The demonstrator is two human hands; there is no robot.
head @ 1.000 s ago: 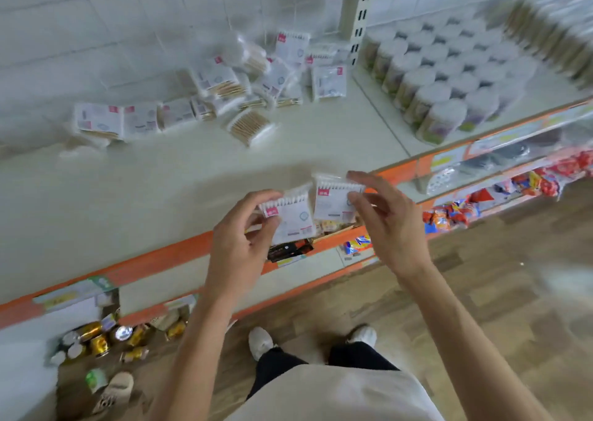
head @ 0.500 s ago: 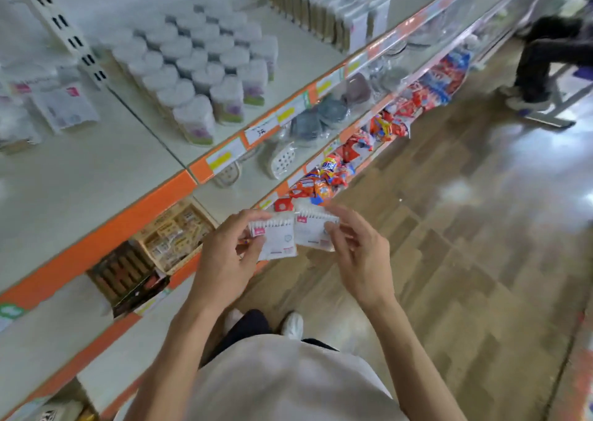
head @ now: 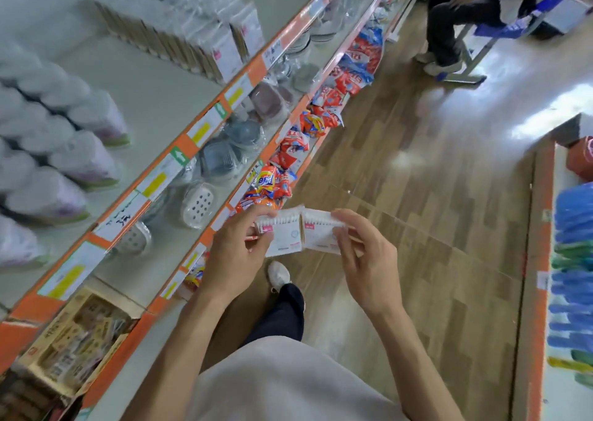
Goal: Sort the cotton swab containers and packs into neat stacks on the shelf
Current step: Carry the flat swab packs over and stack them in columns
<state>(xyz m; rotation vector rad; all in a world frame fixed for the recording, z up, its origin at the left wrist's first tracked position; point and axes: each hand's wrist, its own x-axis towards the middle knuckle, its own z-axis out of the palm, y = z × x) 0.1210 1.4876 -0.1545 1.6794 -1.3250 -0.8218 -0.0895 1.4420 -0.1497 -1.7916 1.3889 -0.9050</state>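
Observation:
My left hand (head: 236, 260) pinches a flat white cotton swab pack (head: 282, 237) with a pink tag. My right hand (head: 365, 260) pinches a second like pack (head: 319, 232) right beside it; the two packs touch edge to edge over the aisle floor. On the white top shelf (head: 160, 89) at the left stand several round swab containers (head: 80, 160) in rows. Farther along the same shelf a row of upright swab packs (head: 205, 38) stands on edge.
Lower shelves hold soap dishes (head: 197, 205), red and orange packets (head: 276, 183) and a cardboard box (head: 73, 334). A wooden floor runs down the aisle. Another person (head: 455, 19) sits at the far end. A second shelf unit with blue goods (head: 574, 276) stands at the right.
The view has swung right along the shelf, from the loose pile of packs to the aisle. Both hands keep hold of their packs, side by side, and I have stepped along.

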